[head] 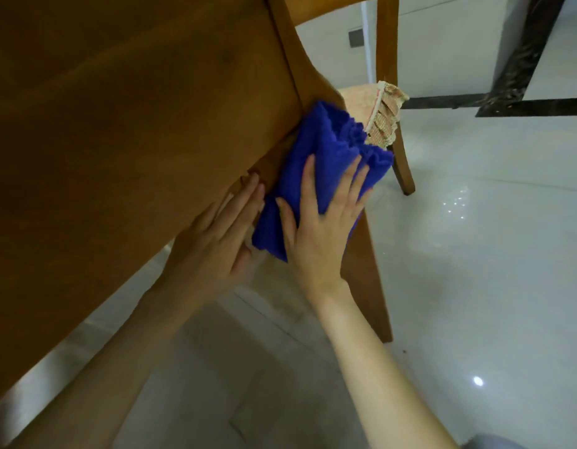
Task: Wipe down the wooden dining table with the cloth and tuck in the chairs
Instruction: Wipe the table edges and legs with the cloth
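At frame centre, on the corner of the wooden table (119, 124): blue cloth (316, 150), folded and bunched, lying over the corner edge. Table top fills the 9 to 12 o'clock side of the view.

Right hand (322, 231) flat on the cloth, coming in from 5 o'clock. Fingers (352, 183) straight and spread wide, pressing the cloth, not curled round it.

Left hand (212, 241) just beside the cloth at its 8 o'clock, flat on the table's near edge. Its fingers (245, 196) straight and close together, tips touching the wood, holding nothing.

Chair (386, 37) at 1 o'clock, right behind the corner. Its fringed seat cushion (358, 95) touches the cloth's far end.

Wooden leg (374, 286) below the cloth at 5 o'clock; cannot tell if it belongs to the table or a chair.

Glossy white tile floor (475, 254) at 3 to 6 o'clock, dark marble strip (523, 59) at 2 o'clock.
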